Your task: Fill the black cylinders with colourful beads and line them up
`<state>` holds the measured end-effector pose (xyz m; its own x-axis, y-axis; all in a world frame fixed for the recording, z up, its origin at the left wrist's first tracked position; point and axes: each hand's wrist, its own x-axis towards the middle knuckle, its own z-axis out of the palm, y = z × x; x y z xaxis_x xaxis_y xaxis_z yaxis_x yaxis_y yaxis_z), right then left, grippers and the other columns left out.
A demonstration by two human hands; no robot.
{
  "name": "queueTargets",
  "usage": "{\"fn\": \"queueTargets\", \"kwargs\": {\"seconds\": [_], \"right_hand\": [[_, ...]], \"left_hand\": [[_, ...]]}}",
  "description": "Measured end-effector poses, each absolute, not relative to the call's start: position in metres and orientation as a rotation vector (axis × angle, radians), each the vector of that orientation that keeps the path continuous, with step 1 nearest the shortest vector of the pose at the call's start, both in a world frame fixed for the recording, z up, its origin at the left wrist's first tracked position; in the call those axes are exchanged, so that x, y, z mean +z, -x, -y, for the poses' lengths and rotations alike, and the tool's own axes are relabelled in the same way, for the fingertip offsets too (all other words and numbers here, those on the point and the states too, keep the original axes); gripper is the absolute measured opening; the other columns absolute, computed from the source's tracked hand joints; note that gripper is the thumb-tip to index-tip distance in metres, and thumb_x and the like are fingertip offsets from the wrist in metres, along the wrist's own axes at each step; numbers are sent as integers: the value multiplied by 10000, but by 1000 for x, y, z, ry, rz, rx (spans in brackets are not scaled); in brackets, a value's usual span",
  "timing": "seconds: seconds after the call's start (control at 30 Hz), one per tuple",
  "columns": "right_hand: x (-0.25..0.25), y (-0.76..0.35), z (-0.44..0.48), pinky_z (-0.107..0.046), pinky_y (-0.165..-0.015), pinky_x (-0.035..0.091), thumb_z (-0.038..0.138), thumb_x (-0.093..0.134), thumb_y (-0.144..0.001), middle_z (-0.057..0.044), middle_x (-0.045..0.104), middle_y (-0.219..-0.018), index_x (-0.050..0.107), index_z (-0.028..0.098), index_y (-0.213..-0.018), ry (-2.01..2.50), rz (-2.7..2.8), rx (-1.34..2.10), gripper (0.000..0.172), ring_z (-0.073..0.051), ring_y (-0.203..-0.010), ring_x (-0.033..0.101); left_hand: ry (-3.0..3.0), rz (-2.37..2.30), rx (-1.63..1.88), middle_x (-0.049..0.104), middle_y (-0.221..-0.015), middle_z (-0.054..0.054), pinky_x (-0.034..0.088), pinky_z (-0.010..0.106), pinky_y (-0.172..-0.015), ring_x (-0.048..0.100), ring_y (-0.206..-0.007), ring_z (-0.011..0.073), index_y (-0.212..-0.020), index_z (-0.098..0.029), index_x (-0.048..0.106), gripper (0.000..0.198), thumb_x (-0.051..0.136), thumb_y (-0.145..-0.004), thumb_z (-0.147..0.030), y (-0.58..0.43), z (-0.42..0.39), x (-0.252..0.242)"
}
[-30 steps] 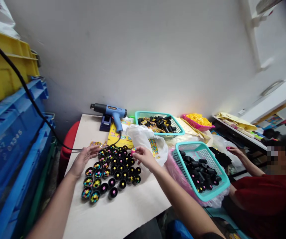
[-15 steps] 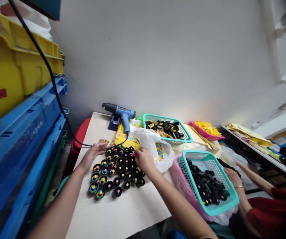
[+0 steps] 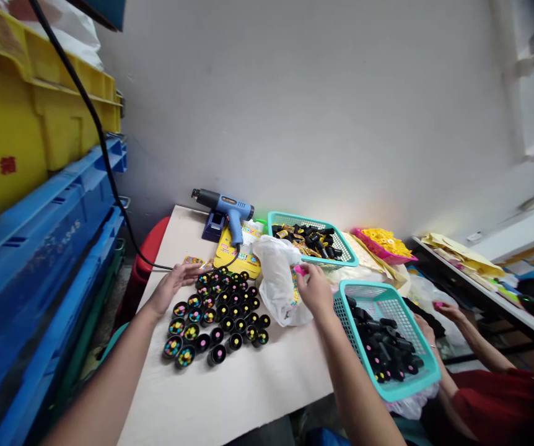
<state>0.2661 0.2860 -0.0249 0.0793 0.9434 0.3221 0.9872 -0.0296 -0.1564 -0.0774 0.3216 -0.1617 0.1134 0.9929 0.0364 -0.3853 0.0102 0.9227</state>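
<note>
Head view: hands well apart, the right hand point(image 3: 314, 288) pinching a small pink piece point(image 3: 300, 270) beside a white plastic bag point(image 3: 274, 291); it looks light, a fingertip hold. The open left hand point(image 3: 173, 287) lies just beside upright black cylinders point(image 3: 220, 313), probably stiff, best taken by their walls.

Bare left forearm point(image 3: 104, 378) and bare right forearm point(image 3: 358, 381), both slim, narrowing to plain uncovered wrists, ungloved left hand point(image 3: 171, 288), ungloved right hand point(image 3: 314, 290), long slender fingers point(image 3: 188, 270), nothing worn on either arm
</note>
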Motion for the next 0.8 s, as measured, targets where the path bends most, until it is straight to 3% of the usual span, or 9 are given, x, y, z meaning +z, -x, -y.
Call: {"fn": "queueTargets", "kwargs": {"seconds": [0.1, 0.27, 0.43, 0.6, 0.7, 0.8], "right_hand": [[-36, -298, -299, -412, -842, 494, 250, 568, -912, -133, 643, -1037, 654, 134, -1017, 2193, 1859, -29, 179, -245, -938, 619], [-68, -310, -327, -401, -848, 539, 332, 587, -933, -83, 602, -1206, 582, 177, -1198, 2275, 1758, 267, 308, -210, -1016, 621], [-81, -313, -337, -410, -827, 547, 331, 585, -932, -84, 608, -1191, 579, 157, -1203, 2162, 1628, 445, 322, -212, -990, 628], [-75, -322, -322, -383, -823, 521, 338, 631, -870, -60, 651, -994, 615, 129, -995, 1954, 1505, 418, 244, -196, -905, 631], [-60, -319, -310, -367, -828, 500, 421, 636, -770, -55, 653, -919, 584, 156, -897, 1800, 1471, 426, 298, -212, -903, 624], [-46, -302, -295, -329, -730, 511, 508, 608, -729, -60, 656, -916, 542, 186, -897, 1673, 1478, 542, 369, -206, -858, 632]], "left_hand": [[-983, -833, 1291, 707, -1143, 131, 401, 486, -1018, 569, -1188, 345, -1077, -195, 691, 710, 468, -744, -782, 78, -325, -165], [-1005, -839, 1281, 707, -1146, 135, 410, 498, -1016, 555, -1211, 354, -1062, -195, 698, 711, 470, -738, -786, 79, -328, -167], [-1000, -861, 1282, 706, -1144, 147, 412, 519, -1009, 576, -1175, 364, -1051, -193, 700, 762, 452, -708, -827, 79, -328, -165], [-984, -847, 1268, 707, -1144, 144, 398, 510, -1022, 561, -1192, 364, -1044, -193, 703, 765, 479, -687, -832, 80, -328, -165], [-981, -843, 1271, 708, -1144, 138, 380, 511, -1035, 552, -1203, 362, -1043, -198, 702, 749, 484, -693, -824, 80, -328, -167], [-989, -843, 1277, 708, -1143, 138, 385, 509, -1030, 560, -1195, 358, -1048, -198, 700, 741, 475, -707, -817, 79, -329, -169]]}}
